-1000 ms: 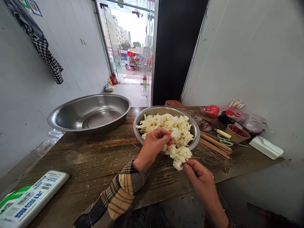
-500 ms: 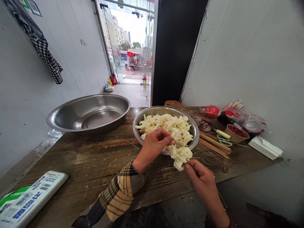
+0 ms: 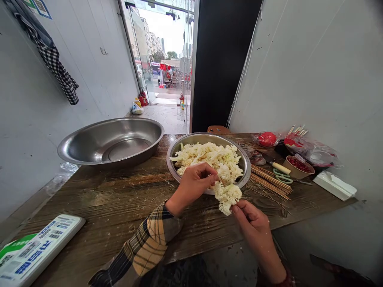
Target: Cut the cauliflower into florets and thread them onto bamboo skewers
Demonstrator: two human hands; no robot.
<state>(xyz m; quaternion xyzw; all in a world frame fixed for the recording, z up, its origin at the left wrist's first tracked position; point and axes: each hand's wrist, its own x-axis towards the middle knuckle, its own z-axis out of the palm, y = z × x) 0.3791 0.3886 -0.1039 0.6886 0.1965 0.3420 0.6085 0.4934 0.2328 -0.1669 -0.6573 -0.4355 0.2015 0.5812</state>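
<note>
My left hand (image 3: 196, 183) is closed in a pinch just over the near rim of the steel bowl (image 3: 245, 175). From its fingertips a short bit of thin bamboo skewer (image 3: 222, 181) runs into a cauliflower floret (image 3: 228, 196). The rest of the skewer is hidden by the fingers and floret. On the floret's lower right edge, the thumb and fingers of my right hand (image 3: 254, 223) are closed. More cauliflower pieces (image 3: 209, 153) are heaped in the bowl behind both hands.
A big steel basin (image 3: 128, 149) stands left of the bowl. Loose bamboo skewers (image 3: 271, 181), green-handled scissors (image 3: 282, 176), a knife handle (image 3: 281, 168), a tub of red pieces (image 3: 297, 166) and a white tissue pack (image 3: 334, 185) lie right. A white box-shaped object (image 3: 44, 251) is at front left.
Hardly anything differs. Both hands keep their grip on the skewer and floret, with only a tiny shift of the left fingers; the whole view has drifted slightly.
</note>
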